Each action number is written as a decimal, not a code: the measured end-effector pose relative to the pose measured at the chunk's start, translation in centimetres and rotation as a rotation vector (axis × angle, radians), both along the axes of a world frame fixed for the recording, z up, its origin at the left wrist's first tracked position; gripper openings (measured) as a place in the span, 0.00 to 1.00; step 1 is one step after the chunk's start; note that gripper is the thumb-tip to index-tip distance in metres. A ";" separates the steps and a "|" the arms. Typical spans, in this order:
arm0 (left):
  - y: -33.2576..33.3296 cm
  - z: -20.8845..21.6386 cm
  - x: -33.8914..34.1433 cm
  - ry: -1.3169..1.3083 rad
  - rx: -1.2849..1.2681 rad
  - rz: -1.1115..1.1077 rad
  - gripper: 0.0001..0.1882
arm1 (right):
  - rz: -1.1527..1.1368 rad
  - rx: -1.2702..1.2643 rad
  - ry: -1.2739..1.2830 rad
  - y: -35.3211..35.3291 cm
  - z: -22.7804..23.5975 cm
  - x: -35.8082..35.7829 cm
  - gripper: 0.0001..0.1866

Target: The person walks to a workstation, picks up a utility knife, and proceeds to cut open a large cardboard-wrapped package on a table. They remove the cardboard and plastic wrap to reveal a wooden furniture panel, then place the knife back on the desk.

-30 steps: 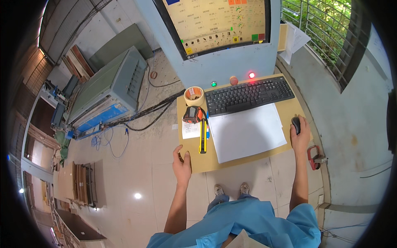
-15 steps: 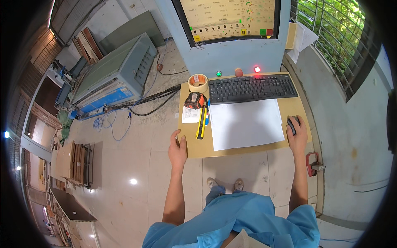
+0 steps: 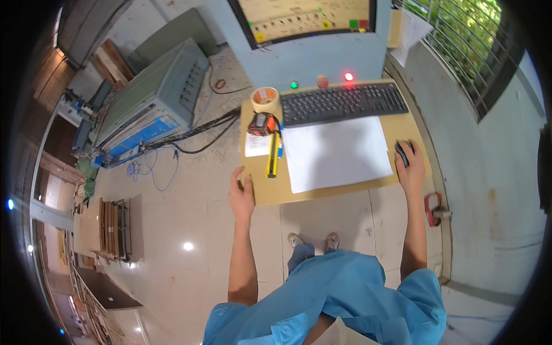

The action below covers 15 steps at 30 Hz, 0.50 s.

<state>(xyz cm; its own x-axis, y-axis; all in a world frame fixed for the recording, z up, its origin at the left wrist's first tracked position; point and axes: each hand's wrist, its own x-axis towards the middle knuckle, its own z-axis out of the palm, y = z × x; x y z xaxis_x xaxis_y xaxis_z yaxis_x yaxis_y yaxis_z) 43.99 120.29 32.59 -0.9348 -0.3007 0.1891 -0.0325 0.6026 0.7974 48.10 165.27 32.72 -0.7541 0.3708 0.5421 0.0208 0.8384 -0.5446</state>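
Observation:
My right hand (image 3: 412, 167) is wrapped over a black computer mouse (image 3: 405, 153) near the right edge of a tan desk board (image 3: 336, 192). Beside the board's front left corner is my left hand (image 3: 241, 194), its thumb and forefinger apart and nothing seen in it. White paper sheets (image 3: 339, 155) lie between the hands, below a black keyboard (image 3: 345, 104). Left of the sheets are a yellow utility knife (image 3: 272, 158), an orange and black tape measure (image 3: 261, 123) and a roll of tape (image 3: 265, 99).
Behind the board rises a light blue cabinet (image 3: 287, 60) with a screen (image 3: 310, 20) and lit buttons. A barred window (image 3: 460, 54) is at the right. At the left stand a grey-green machine (image 3: 152, 95) and stacked panels (image 3: 103, 230); cables (image 3: 201, 135) run across the floor.
The view has tilted, so the board and the things on it sit higher in the picture. Both hands keep their places, the right on the mouse.

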 end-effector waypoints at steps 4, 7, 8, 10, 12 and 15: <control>0.2 0.0 -0.1 0.038 0.106 -0.031 0.18 | -0.001 0.032 -0.001 0.2 0.0 0.0 0.19; 0.5 0.5 0.1 -0.008 0.105 -0.008 0.18 | -0.012 0.022 -0.008 0.1 0.2 0.0 0.19; 0.6 0.7 0.1 -0.013 0.104 -0.002 0.18 | -0.013 0.011 -0.011 0.1 0.2 0.0 0.19; 0.7 1.0 0.3 -0.014 0.109 -0.003 0.18 | -0.020 0.016 -0.015 0.0 0.2 0.0 0.19; 0.8 1.1 0.3 -0.019 0.131 -0.005 0.18 | -0.020 0.012 -0.014 -0.1 0.0 0.0 0.19; 0.8 1.0 0.2 0.007 0.102 -0.010 0.18 | -0.019 -0.008 -0.002 0.0 -0.1 -0.1 0.20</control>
<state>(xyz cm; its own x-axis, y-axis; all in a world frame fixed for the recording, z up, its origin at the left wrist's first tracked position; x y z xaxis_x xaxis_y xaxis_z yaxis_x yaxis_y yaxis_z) 44.21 121.07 33.60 -0.9366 -0.3094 0.1647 -0.0211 0.5188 0.8547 47.97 165.29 32.63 -0.7478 0.3899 0.5374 0.0381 0.8333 -0.5515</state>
